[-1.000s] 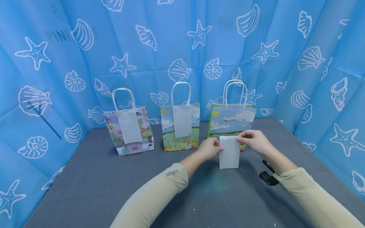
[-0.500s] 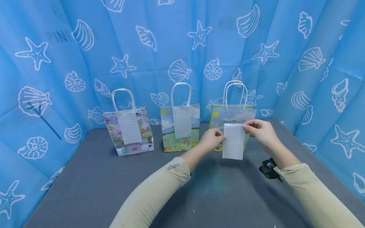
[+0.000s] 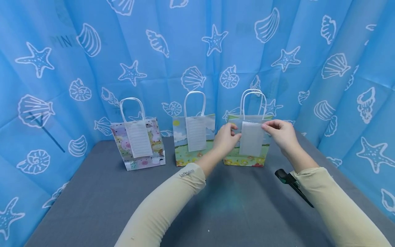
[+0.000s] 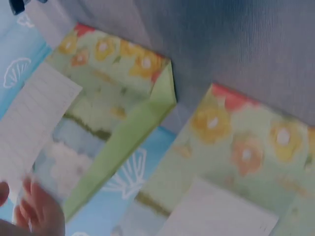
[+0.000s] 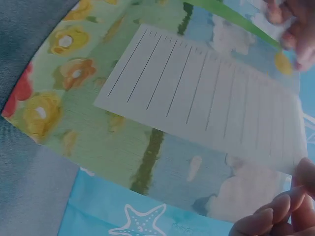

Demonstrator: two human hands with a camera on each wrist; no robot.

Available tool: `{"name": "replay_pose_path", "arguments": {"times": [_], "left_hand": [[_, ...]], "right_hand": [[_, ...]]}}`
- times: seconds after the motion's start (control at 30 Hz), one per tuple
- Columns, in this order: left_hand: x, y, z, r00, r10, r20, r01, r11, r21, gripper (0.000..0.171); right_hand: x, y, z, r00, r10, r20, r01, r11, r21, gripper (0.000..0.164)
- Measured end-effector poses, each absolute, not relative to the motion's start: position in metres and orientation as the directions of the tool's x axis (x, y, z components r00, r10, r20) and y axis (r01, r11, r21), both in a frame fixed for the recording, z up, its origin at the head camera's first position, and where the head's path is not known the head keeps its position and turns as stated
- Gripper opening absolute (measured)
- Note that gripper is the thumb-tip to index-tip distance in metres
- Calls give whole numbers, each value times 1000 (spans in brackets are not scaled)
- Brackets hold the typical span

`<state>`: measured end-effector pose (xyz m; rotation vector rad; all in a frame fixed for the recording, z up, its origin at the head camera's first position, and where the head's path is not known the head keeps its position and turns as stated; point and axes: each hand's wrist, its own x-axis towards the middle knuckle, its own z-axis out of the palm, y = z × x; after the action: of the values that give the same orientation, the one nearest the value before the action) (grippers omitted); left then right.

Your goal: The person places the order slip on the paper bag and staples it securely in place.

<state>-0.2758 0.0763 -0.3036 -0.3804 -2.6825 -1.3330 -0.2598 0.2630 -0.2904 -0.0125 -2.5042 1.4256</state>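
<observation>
A white lined sheet of paper [image 3: 251, 141] lies against the front of the right-hand paper gift bag [image 3: 243, 161], which has a meadow-and-sky print. Thumb and fingers of my right hand [image 3: 281, 133] pinch the sheet's upper right corner, close to the bag's top edge. My left hand [image 3: 226, 139] hovers at the sheet's left side, its fingers bent. The right wrist view shows this left hand [image 5: 298, 32] blurred and apart from the paper. In the left wrist view a gap separates its thumb from its fingers [image 4: 42, 211].
To the left stand a matching meadow bag [image 3: 182, 154] and an animal-print bag [image 3: 155, 137], each with a lined sheet on its front. A blue shell-print curtain [image 3: 172, 68] hangs behind the grey-covered table [image 3: 92, 206]. A black device [image 3: 287, 179] sits by my right wrist.
The sheet has moved up and away from me, from in front of the right bag onto its face. Both hands moved with it; my left hand has let go of its left edge.
</observation>
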Motion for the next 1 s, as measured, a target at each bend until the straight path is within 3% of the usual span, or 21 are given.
{"name": "replay_pose_path", "arguments": {"times": [0.17,0.27,0.33,0.53,0.67,0.8,0.9,1.0], "left_hand": [[-281,76,-286,-874,187,450,414,770,486,33],[-286,76,-279,-843,252,475,438,834,335,46],[-291,78,-275,-848,280,450,437,849,296,54],[-310,86,-265,-914,296,278,379,868,321,69],[-319,90,-266,-931,294,214,358,849,388,54],[-323,93,-270,-927,288,242,370,812,451,32],[-324,92,-274,-922,294,253,384,782,491,24],[-324,91,-275,-912,316,261,408,764,500,19]], "right_hand": [[-266,263,-289,-964,146,224,-118,520,-846,40],[-268,261,-289,-961,149,232,-124,516,-848,39],[-269,260,-289,-960,156,234,-125,511,-850,38],[-271,260,-289,-957,183,225,-107,497,-861,37],[-273,259,-290,-955,182,234,-118,489,-864,35],[-272,259,-291,-948,177,265,-144,503,-852,34],[-271,259,-292,-904,181,388,-214,593,-776,32],[-272,261,-291,-813,153,562,-289,733,-616,38]]}}
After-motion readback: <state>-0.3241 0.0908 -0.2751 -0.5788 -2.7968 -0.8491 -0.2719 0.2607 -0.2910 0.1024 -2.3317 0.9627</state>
